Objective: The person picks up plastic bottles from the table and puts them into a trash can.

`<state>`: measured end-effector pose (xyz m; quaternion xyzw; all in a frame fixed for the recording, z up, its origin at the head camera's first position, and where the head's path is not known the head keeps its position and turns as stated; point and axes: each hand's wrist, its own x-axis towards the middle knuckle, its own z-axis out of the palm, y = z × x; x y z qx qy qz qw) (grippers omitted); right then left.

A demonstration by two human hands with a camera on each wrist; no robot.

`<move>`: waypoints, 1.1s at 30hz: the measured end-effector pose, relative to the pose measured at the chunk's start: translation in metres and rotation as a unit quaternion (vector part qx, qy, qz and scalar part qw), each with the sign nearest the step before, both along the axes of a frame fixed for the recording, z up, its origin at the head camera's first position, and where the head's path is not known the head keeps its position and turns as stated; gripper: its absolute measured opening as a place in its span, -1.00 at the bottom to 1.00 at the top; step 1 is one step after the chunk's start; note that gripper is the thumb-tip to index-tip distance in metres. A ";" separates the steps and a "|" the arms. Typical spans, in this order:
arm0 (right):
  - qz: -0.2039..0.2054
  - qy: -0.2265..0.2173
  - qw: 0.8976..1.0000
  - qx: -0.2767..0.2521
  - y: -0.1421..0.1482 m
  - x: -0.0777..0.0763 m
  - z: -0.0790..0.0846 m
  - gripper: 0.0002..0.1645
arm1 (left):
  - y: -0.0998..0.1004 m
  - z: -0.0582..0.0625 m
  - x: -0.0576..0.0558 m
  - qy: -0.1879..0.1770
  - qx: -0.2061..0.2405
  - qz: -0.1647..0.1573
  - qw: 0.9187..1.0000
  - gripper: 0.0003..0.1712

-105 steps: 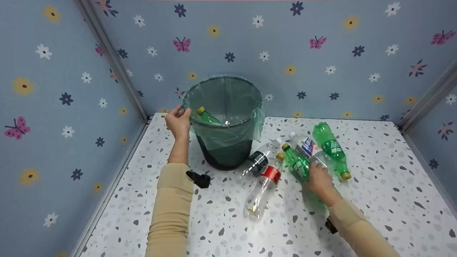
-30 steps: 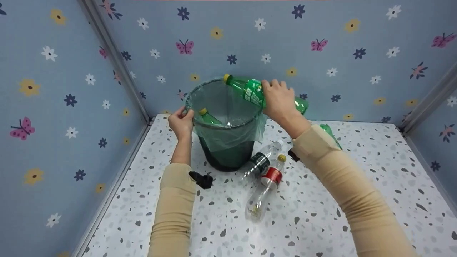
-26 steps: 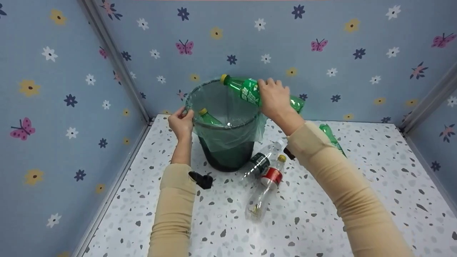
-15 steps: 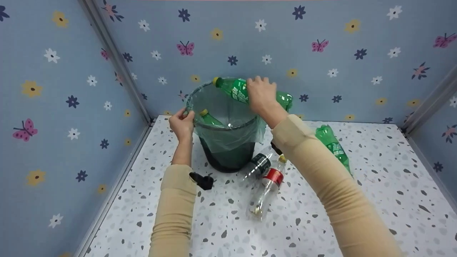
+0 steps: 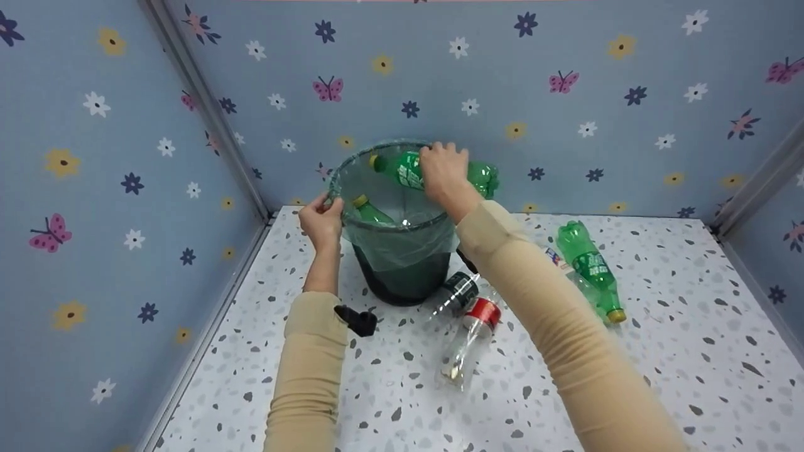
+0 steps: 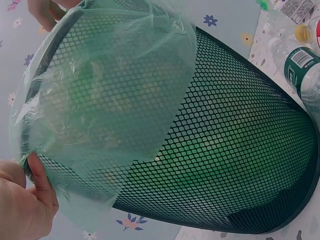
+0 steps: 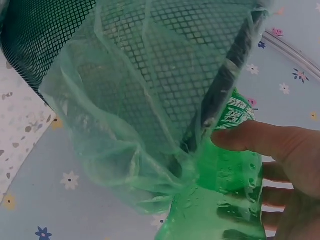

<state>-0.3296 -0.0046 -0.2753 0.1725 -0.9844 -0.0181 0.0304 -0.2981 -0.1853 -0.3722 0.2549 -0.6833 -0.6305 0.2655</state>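
Observation:
A black mesh waste bin (image 5: 402, 282) lined with a thin green bag (image 6: 115, 85) stands near the back wall. My left hand (image 5: 321, 223) pinches the bin's rim and bag at the left. Over the opening's right side, my right hand (image 5: 446, 172) grips a green plastic bottle (image 5: 482, 179) round its middle. That bottle lies nearly level, its yellow cap inside the opening and its base sticking out past the rim. In the right wrist view the thumb and fingers (image 7: 275, 172) wrap the bottle beside the rim. Another green bottle (image 5: 372, 210) leans inside the bin.
Right of the bin lie a clear bottle with a dark label (image 5: 458, 290) and a clear one with a red label (image 5: 482, 314). Farther right rest a green bottle (image 5: 589, 267) and a clear bottle (image 5: 584, 287) partly behind my right sleeve. Patterned walls (image 5: 402, 81) enclose the table.
My right hand has picked up a green bottle from the right of the table, carried it to the bin, and moved it left and lower over the opening. The left hand keeps its hold.

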 end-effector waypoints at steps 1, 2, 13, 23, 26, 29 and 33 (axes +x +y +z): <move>0.001 0.000 1.000 0.002 0.000 -0.001 -0.001 -0.47 | 0.000 0.000 0.000 0.000 0.000 0.000 1.000 -0.62; 0.003 0.001 1.000 0.004 0.000 -0.001 -0.003 -0.49 | 0.000 0.000 0.000 0.000 0.000 0.000 1.000 -0.62; 0.044 0.036 0.998 0.032 0.001 -0.004 -0.012 -0.59 | 0.004 -0.001 0.001 0.018 -0.012 -0.002 1.000 -0.62; 0.061 0.072 0.995 -0.019 0.005 0.000 -0.009 -0.55 | 0.003 0.001 0.001 0.021 -0.009 -0.005 1.000 -0.62; 0.066 0.078 0.993 -0.058 0.012 -0.001 -0.009 -0.52 | 0.003 0.001 0.001 0.021 -0.007 -0.002 1.000 -0.62; 0.069 0.082 0.989 -0.098 0.021 0.000 -0.010 -0.52 | 0.002 0.000 0.000 0.020 -0.007 0.002 1.000 -0.62; 0.062 0.091 0.984 -0.142 0.034 0.002 -0.010 -0.54 | 0.001 -0.001 0.001 0.014 -0.009 0.003 1.000 -0.63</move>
